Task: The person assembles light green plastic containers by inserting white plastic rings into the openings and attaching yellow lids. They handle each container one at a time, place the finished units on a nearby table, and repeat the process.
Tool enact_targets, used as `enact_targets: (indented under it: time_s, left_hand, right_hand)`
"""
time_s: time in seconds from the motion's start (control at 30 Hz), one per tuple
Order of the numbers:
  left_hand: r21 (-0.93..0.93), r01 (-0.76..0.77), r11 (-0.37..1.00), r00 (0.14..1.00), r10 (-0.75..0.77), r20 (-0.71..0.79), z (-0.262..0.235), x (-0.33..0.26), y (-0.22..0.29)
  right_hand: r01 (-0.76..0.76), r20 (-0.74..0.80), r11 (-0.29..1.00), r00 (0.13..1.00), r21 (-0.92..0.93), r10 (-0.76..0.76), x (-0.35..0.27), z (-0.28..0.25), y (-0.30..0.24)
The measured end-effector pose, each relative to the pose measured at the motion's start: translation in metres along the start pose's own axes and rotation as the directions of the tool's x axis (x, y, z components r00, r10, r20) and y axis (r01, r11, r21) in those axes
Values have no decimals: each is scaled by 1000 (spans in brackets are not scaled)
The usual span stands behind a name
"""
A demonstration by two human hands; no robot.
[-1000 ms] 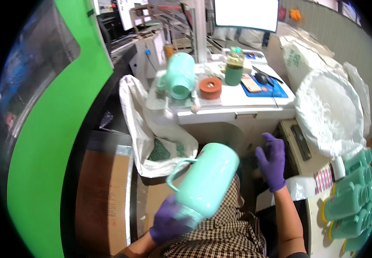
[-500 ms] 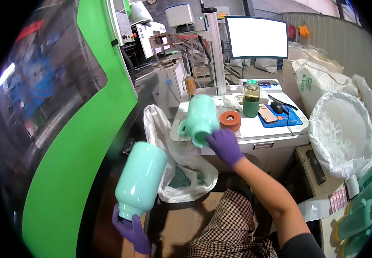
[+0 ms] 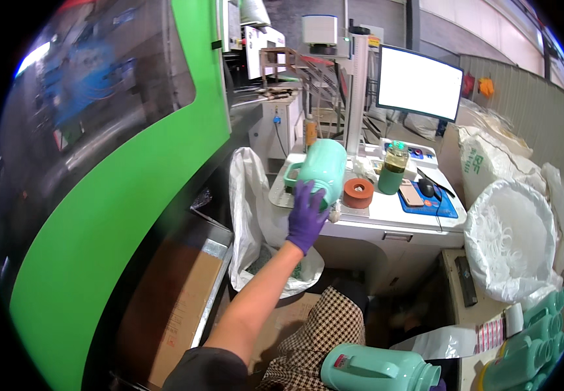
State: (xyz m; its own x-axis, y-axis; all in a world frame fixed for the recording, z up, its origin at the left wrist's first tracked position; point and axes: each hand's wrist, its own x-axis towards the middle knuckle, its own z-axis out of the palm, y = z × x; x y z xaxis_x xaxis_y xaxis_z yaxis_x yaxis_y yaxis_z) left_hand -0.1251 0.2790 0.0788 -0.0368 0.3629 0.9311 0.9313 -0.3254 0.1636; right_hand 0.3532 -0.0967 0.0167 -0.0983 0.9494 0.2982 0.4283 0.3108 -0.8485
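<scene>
Gripping the upper jug [image 3: 324, 159] at its neck is your left hand [image 3: 306, 220]; your right hand [image 3: 440, 386], mostly hidden, touches the lower jug [image 3: 363, 373], its grip unclear.

the right fingers [image 3: 440, 386] are mostly hidden or cut off below.

Two mint jugs [image 3: 326, 161] [image 3: 373, 370] — seemingly sideways

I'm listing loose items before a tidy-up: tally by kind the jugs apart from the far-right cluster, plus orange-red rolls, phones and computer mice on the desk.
Jugs: 2 (one at the left hand, one by the lap)
Orange-red rolls: 1
Phones: 1
Computer mice: 1
Total: 5
</scene>
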Motion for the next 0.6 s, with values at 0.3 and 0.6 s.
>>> enact_targets:
  time_s: [0.3, 0.6]
  left_hand:
    - [23, 198, 980, 970, -199, 138, 63, 15, -20]
    - [-76, 343, 936, 929, -325, 178, 59, 24, -17]
  right_hand:
    - [387, -117, 771, 855, -505, -506, 33, 5, -23]
    - [439, -51, 794, 862, -421, -504, 30, 10, -30]
